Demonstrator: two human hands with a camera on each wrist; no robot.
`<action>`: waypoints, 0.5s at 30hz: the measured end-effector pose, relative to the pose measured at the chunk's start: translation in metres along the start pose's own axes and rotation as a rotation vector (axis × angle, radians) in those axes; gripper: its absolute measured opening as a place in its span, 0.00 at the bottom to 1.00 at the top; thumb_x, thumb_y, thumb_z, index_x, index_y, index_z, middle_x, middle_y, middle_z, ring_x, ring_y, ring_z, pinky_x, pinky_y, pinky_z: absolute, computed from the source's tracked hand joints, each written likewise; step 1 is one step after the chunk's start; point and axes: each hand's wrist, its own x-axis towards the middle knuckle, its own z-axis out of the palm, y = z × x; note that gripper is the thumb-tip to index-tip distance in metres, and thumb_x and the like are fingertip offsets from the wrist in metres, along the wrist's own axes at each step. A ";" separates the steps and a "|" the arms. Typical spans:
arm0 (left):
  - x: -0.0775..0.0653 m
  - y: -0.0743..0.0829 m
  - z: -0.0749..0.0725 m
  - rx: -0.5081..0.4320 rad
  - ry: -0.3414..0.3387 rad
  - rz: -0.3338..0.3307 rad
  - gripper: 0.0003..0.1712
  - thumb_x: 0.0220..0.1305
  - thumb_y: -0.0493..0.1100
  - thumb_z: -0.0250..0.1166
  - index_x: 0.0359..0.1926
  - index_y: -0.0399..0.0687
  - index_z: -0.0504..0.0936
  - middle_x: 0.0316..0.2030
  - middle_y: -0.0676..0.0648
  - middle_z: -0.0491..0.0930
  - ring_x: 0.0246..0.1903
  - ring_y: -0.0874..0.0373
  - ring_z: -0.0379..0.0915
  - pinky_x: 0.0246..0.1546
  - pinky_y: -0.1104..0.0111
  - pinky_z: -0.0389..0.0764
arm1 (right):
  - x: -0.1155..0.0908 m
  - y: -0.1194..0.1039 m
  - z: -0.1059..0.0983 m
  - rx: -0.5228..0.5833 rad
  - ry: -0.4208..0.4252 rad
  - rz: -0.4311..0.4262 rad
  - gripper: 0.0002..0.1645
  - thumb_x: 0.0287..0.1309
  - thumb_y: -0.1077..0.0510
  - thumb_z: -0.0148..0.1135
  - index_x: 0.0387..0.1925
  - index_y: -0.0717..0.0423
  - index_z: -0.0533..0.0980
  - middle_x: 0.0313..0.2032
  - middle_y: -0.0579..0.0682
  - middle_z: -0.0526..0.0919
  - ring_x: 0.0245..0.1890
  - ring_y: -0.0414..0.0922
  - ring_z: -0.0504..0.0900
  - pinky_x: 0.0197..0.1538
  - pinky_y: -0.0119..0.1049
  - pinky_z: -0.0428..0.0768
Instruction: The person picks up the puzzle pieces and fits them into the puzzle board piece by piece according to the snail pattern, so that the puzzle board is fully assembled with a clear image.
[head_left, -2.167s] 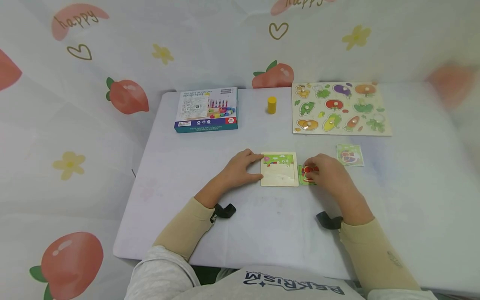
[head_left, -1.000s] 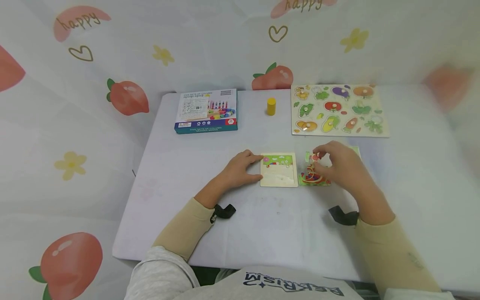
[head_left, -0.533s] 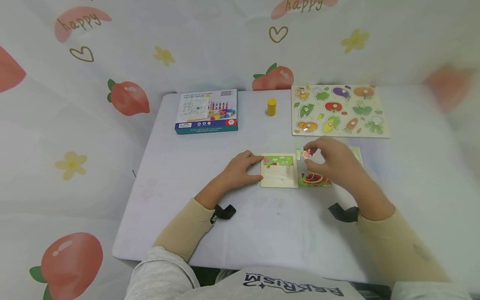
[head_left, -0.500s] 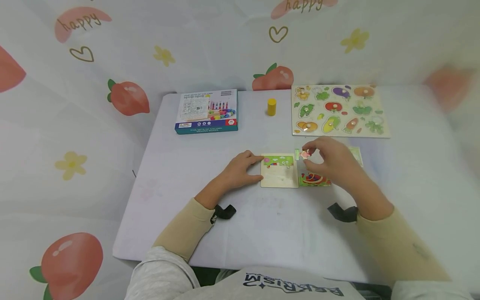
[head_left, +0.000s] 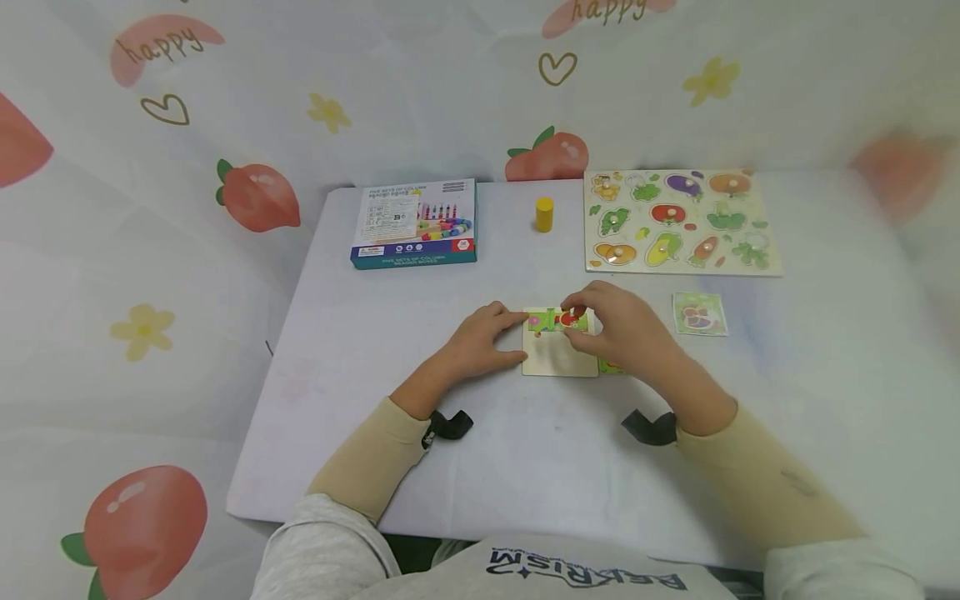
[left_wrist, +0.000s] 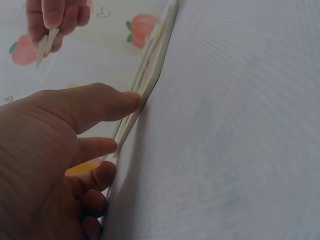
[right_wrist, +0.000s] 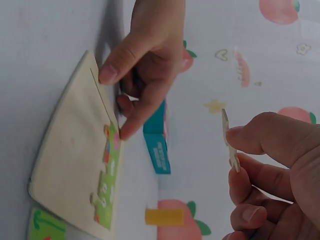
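Observation:
A square wooden puzzle tray [head_left: 558, 358] lies flat on the table, with green printed puzzle pieces [right_wrist: 106, 187] along its far edge. My left hand [head_left: 480, 340] rests at the tray's left side, thumb and index finger touching its edge. In the left wrist view those fingers are nearly straight. My right hand [head_left: 630, 333] pinches a green and red puzzle piece [right_wrist: 230, 145] between thumb and fingers. The right wrist view shows that piece edge-on, held up above the tray. More puzzle pieces [head_left: 611, 367] lie right of the tray, partly hidden by my right hand.
A small picture card [head_left: 699, 314] lies right of my right hand. Behind are a vegetable peg puzzle board [head_left: 682, 221], an upright yellow cylinder [head_left: 544, 215] and a bead set box [head_left: 414, 223]. A patterned cloth backdrop [head_left: 420, 100] rises behind the table.
My right hand has lifted a piece from the group right of the tray and carried it left over the tray's far part. The picture card shows fully again. My left hand has stayed put.

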 end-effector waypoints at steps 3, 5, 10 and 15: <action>0.000 -0.001 0.001 0.000 0.003 0.005 0.39 0.64 0.55 0.72 0.73 0.52 0.73 0.46 0.51 0.71 0.42 0.57 0.66 0.43 0.65 0.70 | 0.003 -0.001 0.008 0.021 0.003 -0.029 0.19 0.58 0.57 0.74 0.49 0.60 0.83 0.40 0.51 0.82 0.41 0.53 0.81 0.48 0.47 0.79; 0.000 -0.001 0.001 -0.003 0.006 0.006 0.39 0.64 0.55 0.72 0.73 0.51 0.73 0.46 0.51 0.71 0.42 0.57 0.66 0.43 0.65 0.70 | 0.005 -0.002 0.014 0.035 -0.004 -0.039 0.18 0.57 0.58 0.74 0.49 0.60 0.83 0.40 0.52 0.82 0.41 0.53 0.81 0.47 0.47 0.79; 0.000 -0.002 0.001 -0.004 0.016 0.014 0.38 0.64 0.56 0.72 0.72 0.51 0.73 0.45 0.51 0.71 0.42 0.58 0.66 0.43 0.66 0.69 | 0.011 -0.002 0.028 0.040 -0.066 -0.009 0.17 0.58 0.59 0.73 0.48 0.60 0.83 0.41 0.51 0.82 0.42 0.52 0.81 0.49 0.47 0.79; 0.000 -0.001 0.001 -0.012 0.024 0.029 0.37 0.64 0.55 0.72 0.72 0.51 0.75 0.44 0.50 0.71 0.40 0.57 0.66 0.41 0.65 0.69 | 0.017 0.000 0.039 0.030 -0.147 0.039 0.18 0.59 0.58 0.73 0.50 0.60 0.84 0.41 0.50 0.82 0.42 0.51 0.80 0.51 0.47 0.78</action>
